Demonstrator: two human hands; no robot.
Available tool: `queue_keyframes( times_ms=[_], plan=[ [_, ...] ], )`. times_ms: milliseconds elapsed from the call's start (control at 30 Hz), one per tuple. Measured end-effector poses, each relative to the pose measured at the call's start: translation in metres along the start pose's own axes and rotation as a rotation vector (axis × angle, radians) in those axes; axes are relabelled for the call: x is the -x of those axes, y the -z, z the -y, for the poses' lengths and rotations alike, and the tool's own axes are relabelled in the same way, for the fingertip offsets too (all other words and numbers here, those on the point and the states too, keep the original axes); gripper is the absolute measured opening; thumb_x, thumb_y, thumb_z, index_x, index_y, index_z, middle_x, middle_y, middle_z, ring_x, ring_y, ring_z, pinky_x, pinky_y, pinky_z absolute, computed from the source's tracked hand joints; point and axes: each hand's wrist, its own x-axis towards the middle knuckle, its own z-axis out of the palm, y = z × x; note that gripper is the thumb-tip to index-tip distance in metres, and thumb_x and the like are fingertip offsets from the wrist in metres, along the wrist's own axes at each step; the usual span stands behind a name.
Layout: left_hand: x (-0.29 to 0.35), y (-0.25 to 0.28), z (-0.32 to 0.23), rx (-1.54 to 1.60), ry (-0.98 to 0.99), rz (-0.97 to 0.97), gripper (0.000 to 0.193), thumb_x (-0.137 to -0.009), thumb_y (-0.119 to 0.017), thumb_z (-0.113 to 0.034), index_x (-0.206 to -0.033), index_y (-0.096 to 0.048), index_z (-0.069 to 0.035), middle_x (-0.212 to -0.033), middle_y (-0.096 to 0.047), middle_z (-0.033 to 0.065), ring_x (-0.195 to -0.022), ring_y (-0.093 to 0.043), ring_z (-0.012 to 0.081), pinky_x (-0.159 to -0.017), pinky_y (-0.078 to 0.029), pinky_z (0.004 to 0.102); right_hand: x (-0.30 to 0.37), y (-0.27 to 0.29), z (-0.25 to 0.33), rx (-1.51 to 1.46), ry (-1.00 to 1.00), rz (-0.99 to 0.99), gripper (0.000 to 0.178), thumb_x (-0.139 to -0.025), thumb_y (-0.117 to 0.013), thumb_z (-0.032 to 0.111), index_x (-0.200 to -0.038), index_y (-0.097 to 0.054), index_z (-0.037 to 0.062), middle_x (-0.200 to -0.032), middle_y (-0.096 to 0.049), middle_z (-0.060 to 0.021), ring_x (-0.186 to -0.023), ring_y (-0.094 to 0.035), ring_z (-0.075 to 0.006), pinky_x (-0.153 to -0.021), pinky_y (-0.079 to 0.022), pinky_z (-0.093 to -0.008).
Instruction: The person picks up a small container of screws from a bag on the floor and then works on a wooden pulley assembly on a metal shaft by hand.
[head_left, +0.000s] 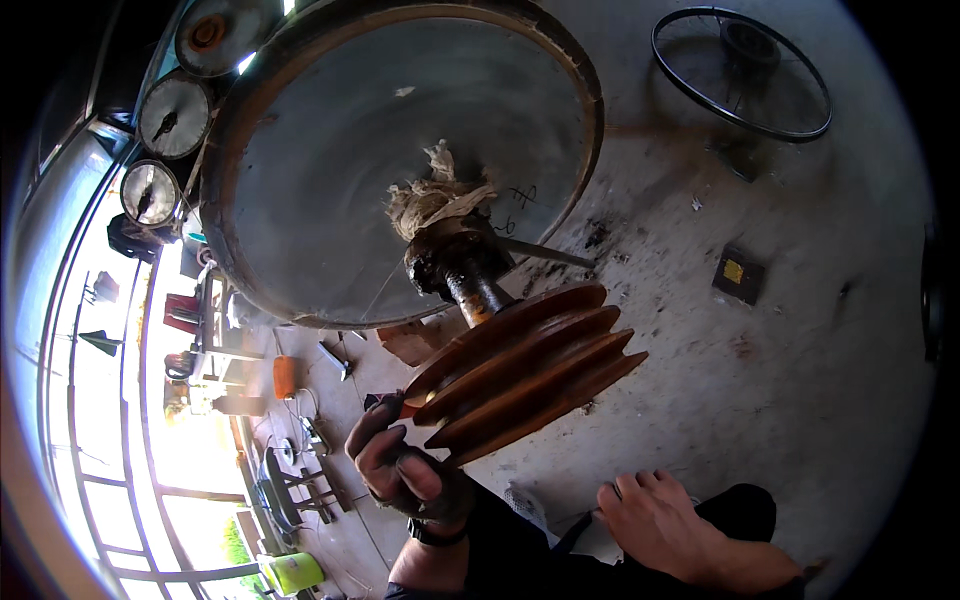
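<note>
A rust-brown pulley (pixel 535 365) with several deep grooves sits tilted on a greasy shaft (pixel 474 290). Behind it, the shaft runs into a dark, grease-covered hub (pixel 440 255) in front of a large round metal disc (pixel 350 130) with a brown rim. A crumpled, dirty rag (pixel 437 200) is bunched on top of the hub. My left hand (pixel 415 478), blackened with grease, is by the pulley's lower left edge with its fingers curled in; what they hold, if anything, is hidden. My right hand (pixel 650 515) is away from the pulley, near my dark-clothed leg, holding nothing, fingers loosely extended.
A wheel rim (pixel 830 100) lies at the far right, and a dark square block with a yellow patch (pixel 735 272) is on the stained floor. On the left are an orange container (pixel 284 377), a lime-green bucket (pixel 292 573) and barred windows. A brick (pixel 410 342) is below the disc.
</note>
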Motion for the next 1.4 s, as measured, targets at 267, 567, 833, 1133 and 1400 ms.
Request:
queue_keyframes(
  times_ms=[267,567,833,1133,1400],
  plan=[
    [-0.002,0.007,0.005,0.175,0.052,-0.005,0.031,-0.095,-0.052,-0.028,-0.106,-0.051,0.001,-0.116,-0.053,0.0197,-0.106,-0.058,0.0302,-0.098,-0.043,0.0427,-0.004,-0.036,0.010,0.103,-0.107,0.075,0.018,-0.089,-0.060,0.022,-0.088,-0.065,0.0045,-0.087,-0.065,-0.0136,-0.081,-0.068,-0.0304,-0.074,-0.052,-0.0409],
    [0.007,0.022,0.014,0.133,-0.141,-0.012,0.034,-0.087,-0.061,-0.017,-0.113,-0.050,0.002,-0.117,-0.055,0.0231,-0.107,-0.056,0.0330,-0.095,-0.045,0.0432,-0.017,-0.049,0.006,0.107,-0.259,0.147,0.025,-0.091,-0.062,0.028,-0.097,-0.067,0.0039,-0.094,-0.066,-0.0161,-0.092,-0.066,-0.0356,-0.084,-0.051,-0.0463],
    [0.048,0.050,-0.032,0.595,-0.610,0.575,0.034,-0.084,-0.069,-0.019,-0.113,-0.060,-0.004,-0.113,-0.063,0.0159,-0.097,-0.066,0.0304,-0.089,-0.054,0.0441,-0.015,-0.048,0.014,-0.003,-0.144,-0.124,0.019,-0.093,-0.058,0.025,-0.090,-0.063,0.0065,-0.087,-0.064,-0.0131,-0.091,-0.065,-0.0338,-0.083,-0.050,-0.0431],
    [0.059,0.040,-0.027,0.678,-0.353,0.689,0.037,-0.080,-0.072,-0.018,-0.113,-0.059,-0.007,-0.110,-0.059,0.0097,-0.097,-0.062,0.0313,-0.087,-0.051,0.0425,0.005,-0.111,-0.047,-0.587,-0.521,0.145,0.025,-0.091,-0.052,0.024,-0.106,-0.059,0.0051,-0.109,-0.065,-0.0145,-0.097,-0.062,-0.0357,-0.086,-0.047,-0.0441],
    [0.073,0.036,-0.014,0.660,-0.280,0.675,0.033,-0.081,-0.069,-0.020,-0.110,-0.058,-0.008,-0.107,-0.058,0.0089,-0.099,-0.061,0.0315,-0.084,-0.052,0.0425,0.022,-0.152,-0.066,-1.008,-0.619,0.184,0.030,-0.085,-0.064,0.028,-0.109,-0.061,0.0100,-0.097,-0.068,-0.0089,-0.091,-0.066,-0.0264,-0.078,-0.052,-0.0387]
  ],
)
